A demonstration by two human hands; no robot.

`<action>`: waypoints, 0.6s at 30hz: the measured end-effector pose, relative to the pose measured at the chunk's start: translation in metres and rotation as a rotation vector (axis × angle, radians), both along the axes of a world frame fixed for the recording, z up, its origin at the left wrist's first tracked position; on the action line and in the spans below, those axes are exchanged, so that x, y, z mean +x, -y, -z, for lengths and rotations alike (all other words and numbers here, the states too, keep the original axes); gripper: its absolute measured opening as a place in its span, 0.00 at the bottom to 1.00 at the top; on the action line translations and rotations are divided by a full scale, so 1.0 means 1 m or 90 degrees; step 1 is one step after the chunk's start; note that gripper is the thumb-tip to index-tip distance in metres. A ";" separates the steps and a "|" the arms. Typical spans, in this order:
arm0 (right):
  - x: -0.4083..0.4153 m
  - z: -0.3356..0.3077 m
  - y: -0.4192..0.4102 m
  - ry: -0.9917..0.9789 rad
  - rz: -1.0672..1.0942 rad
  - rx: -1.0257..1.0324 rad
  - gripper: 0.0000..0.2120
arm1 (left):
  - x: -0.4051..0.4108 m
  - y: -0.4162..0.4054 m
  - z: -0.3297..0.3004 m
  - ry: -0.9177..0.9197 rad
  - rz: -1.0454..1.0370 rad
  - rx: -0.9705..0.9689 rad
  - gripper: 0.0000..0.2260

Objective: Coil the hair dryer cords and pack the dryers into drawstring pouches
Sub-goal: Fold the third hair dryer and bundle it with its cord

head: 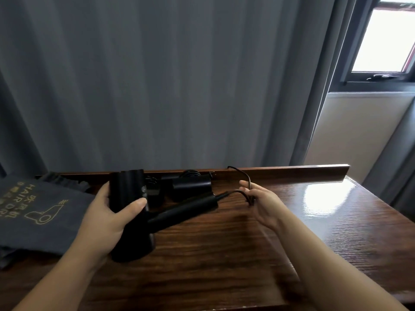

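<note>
Grey curtain [157, 81] fills the background, window [386, 39] top right with bright daylight. Dark wood table [224, 248] below it, raised lip along the far edge, glare patch on its right side.

Grey drawstring pouch [42, 218] lies flat on the table's left, gold dryer logo and "HAIR DRY" lettering on it, gathered mouth toward the far edge; what it contains cannot be told, it looks flat. More grey fabric shows under its near edge at left.

Black hair dryer [132, 212] is held just above the table, barrel on end, handle sticking out to the right. Left hand [107, 216] wraps the barrel, thumb across its front, fingers hidden behind. Its cord [242, 191] leaves the handle end and loops up toward the far lip.

Right hand [260, 203] is at the handle's end, palm turned left, fingers curled round a few loops of the cord; grip pinching the cord.

Second hair dryer [190, 187] lies on the table by the far lip, behind the held one, with a coiled cord [190, 173] bunched just behind it. Not inside any pouch.
</note>
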State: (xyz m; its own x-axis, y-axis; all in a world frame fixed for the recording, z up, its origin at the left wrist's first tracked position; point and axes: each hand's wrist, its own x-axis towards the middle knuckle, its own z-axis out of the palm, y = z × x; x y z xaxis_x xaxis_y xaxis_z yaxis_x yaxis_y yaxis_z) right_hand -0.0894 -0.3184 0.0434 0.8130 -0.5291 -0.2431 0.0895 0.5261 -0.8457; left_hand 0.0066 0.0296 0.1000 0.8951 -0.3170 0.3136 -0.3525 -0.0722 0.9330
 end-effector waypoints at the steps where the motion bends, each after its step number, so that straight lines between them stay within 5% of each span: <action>1: -0.002 0.001 0.004 -0.010 0.033 -0.006 0.20 | 0.004 -0.001 0.001 0.004 -0.034 0.003 0.18; 5: -0.011 -0.004 0.013 -0.001 0.125 -0.025 0.20 | 0.008 -0.002 0.001 0.056 -0.134 0.085 0.26; 11: -0.011 -0.017 -0.001 0.126 0.293 0.146 0.18 | -0.004 0.007 0.004 0.089 -0.147 0.121 0.29; 15: -0.017 -0.007 -0.006 -0.110 0.379 -0.257 0.11 | -0.005 0.004 0.001 0.081 -0.137 0.134 0.28; 18: -0.022 -0.005 -0.007 -0.195 0.432 -0.429 0.10 | -0.004 0.003 0.000 0.068 -0.135 0.134 0.27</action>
